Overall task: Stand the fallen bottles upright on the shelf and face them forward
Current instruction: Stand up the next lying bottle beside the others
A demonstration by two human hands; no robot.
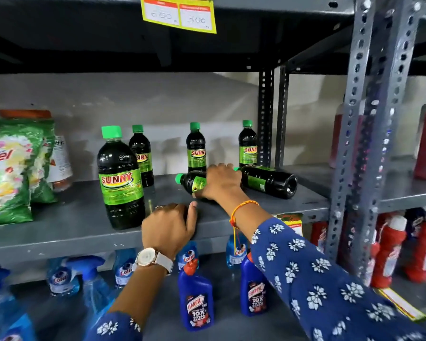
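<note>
Dark bottles with green caps and green SUNNY labels are on the grey shelf point(84, 225). One large bottle point(119, 178) stands upright near the front. Three smaller ones stand at the back: one point(141, 153) behind it, one point(196, 148) in the middle, one point(248, 145) to the right. Two bottles lie on their sides. My right hand point(221, 182) is closed over the nearer fallen bottle point(191, 180), whose cap points left. The other fallen bottle point(268, 179) lies behind it, base toward me. My left hand point(170, 225) rests on the shelf's front edge, holding nothing.
Green detergent bags point(8, 168) fill the shelf's left end. A perforated grey upright point(362, 134) bounds the right side, with red bottles point(389, 252) beyond. Blue spray bottles point(62, 276) and blue cleaner bottles point(197, 294) stand on the shelf below. A yellow price tag point(180, 13) hangs above.
</note>
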